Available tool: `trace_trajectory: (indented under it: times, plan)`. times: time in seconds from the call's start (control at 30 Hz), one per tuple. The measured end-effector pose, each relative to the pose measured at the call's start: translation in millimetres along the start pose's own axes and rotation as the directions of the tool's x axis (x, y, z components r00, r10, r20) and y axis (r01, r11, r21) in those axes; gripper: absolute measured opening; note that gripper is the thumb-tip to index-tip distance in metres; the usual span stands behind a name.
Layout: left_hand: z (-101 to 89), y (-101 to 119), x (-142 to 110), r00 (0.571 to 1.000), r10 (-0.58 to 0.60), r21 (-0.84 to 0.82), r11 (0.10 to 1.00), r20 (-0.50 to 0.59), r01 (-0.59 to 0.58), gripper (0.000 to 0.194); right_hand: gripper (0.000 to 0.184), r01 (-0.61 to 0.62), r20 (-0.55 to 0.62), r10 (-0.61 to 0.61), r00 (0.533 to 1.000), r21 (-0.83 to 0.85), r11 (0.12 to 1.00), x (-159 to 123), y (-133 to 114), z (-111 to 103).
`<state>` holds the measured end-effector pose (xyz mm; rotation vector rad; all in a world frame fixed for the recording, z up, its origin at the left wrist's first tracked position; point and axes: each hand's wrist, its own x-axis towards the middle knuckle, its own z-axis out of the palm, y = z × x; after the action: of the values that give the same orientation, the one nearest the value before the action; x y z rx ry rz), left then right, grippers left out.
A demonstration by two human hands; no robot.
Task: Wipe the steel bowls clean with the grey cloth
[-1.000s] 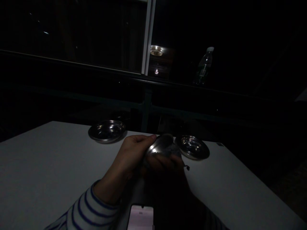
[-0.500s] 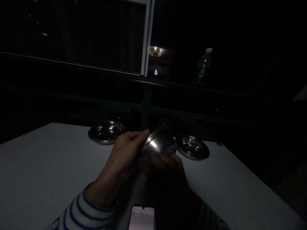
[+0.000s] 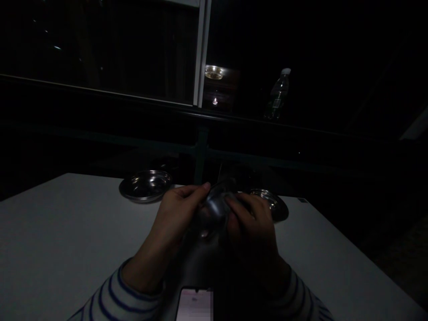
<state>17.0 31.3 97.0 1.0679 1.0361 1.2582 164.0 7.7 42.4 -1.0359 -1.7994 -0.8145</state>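
Shiny metal makes up the tilted dish [image 3: 216, 208] raised over the worktop [image 3: 67, 232], toward its far edge. The left hand [image 3: 175, 214] grips its rim, thumb uppermost, seemingly to steady it; the right hand [image 3: 256, 223] bends its fingers against the opposite side, though blur hides whether they grip. A left bowl [image 3: 145, 195] and a right bowl [image 3: 281, 210], nearer the far right corner, line the far edge, perhaps leaving elbow room; space opens toward both side edges.
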Motion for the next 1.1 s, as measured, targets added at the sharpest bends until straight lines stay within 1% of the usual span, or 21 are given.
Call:
trace_trajectory:
  times: [0.03,0.07,0.17,0.2,0.23,0.37,0.4,0.5,0.53,0.57,0.6,0.7,0.73,0.77,0.8,0.87,0.9,0.93,0.97,1.03,1.1]
  plan:
    - [0.8,-1,0,1.000,-0.003,0.005,1.000,-0.005,0.003,0.027,0.024,-0.020,0.002,0.020,1.000,0.000,1.000,1,1,0]
    - [1.7,-2,0,1.000,-0.011,0.006,1.000,-0.001,0.011,0.028,0.025,-0.005,0.004,0.005,1.000,-0.001,1.000,0,-1,0]
    - [4.3,-5,0,0.999,-0.028,-0.008,1.000,0.024,0.028,0.030,0.026,0.122,0.021,-0.122,0.992,-0.011,0.992,-2,-10,2]
    - [5.2,-6,0,0.999,-0.032,-0.014,0.999,0.027,0.032,0.032,0.026,0.131,0.023,-0.131,0.991,-0.019,0.991,-2,-12,2]
    - [6.1,-6,-1,0.999,-0.037,-0.020,0.999,0.026,0.037,0.033,0.026,0.112,0.019,-0.111,0.994,-0.032,0.993,-2,-12,1]
    - [9.4,-4,-4,0.999,-0.050,-0.020,0.999,0.006,0.050,0.036,0.027,-0.042,0.012,0.043,0.999,-0.093,0.995,2,-5,-3]
    - [9.9,-4,-5,0.999,-0.054,-0.019,0.998,0.003,0.054,0.035,0.027,-0.036,0.026,0.039,0.999,-0.096,0.995,2,-4,-4]
    - [10.6,-5,-5,0.997,-0.073,-0.019,0.997,0.026,0.074,0.036,0.029,0.097,0.071,-0.094,0.993,-0.049,0.994,3,-5,-5]
    - [10.6,-5,-5,0.997,-0.076,-0.019,0.997,0.034,0.076,0.036,0.028,0.121,0.074,-0.119,0.990,-0.028,0.992,4,-5,-5]
    - [10.6,-6,-4,0.997,-0.075,-0.015,0.997,0.036,0.076,0.037,0.027,0.121,0.076,-0.119,0.990,-0.011,0.993,4,-5,-5]
    - [10.5,-6,-4,0.997,-0.071,-0.010,0.997,0.031,0.071,0.037,0.026,0.084,0.069,-0.084,0.994,-0.001,0.996,5,-3,-6]
    - [9.8,-6,-4,0.998,-0.057,0.005,0.998,0.015,0.057,0.035,0.026,-0.107,0.028,0.106,0.994,0.016,0.994,7,2,-7]
    - [9.3,-6,-3,0.998,-0.056,0.009,0.998,0.015,0.056,0.034,0.026,-0.127,0.020,0.127,0.992,0.013,0.992,8,2,-8]
    - [8.8,-6,-3,0.998,-0.055,0.011,0.998,0.018,0.054,0.035,0.026,-0.114,0.019,0.114,0.993,0.002,0.994,8,1,-8]
    - [8.4,-7,-2,0.998,-0.055,0.015,0.998,0.021,0.055,0.035,0.025,-0.066,0.026,0.066,0.997,-0.010,0.998,7,-1,-8]
    - [7.6,-7,-2,0.998,-0.062,0.028,0.998,0.020,0.062,0.037,0.023,0.076,0.055,-0.075,0.996,-0.013,0.997,6,-5,-7]
    - [7.4,-7,-2,0.998,-0.065,0.036,0.997,0.017,0.064,0.038,0.023,0.116,0.065,-0.116,0.991,-0.004,0.993,6,-7,-6]
    - [7.4,-7,-2,0.998,-0.067,0.047,0.997,0.013,0.066,0.039,0.024,0.121,0.068,-0.121,0.990,0.011,0.993,6,-7,-6]
    - [7.6,-7,-3,0.998,-0.067,0.058,0.996,0.008,0.067,0.039,0.025,0.087,0.063,-0.088,0.994,0.026,0.996,6,-5,-6]
    - [8.0,-5,-3,0.998,-0.060,0.062,0.996,-0.002,0.060,0.038,0.026,-0.049,0.042,0.047,0.998,0.051,0.997,7,1,-7]
    - [8.4,-4,-4,0.999,-0.050,0.046,0.998,-0.009,0.051,0.036,0.028,-0.174,0.033,0.172,0.985,0.081,0.981,8,6,-9]
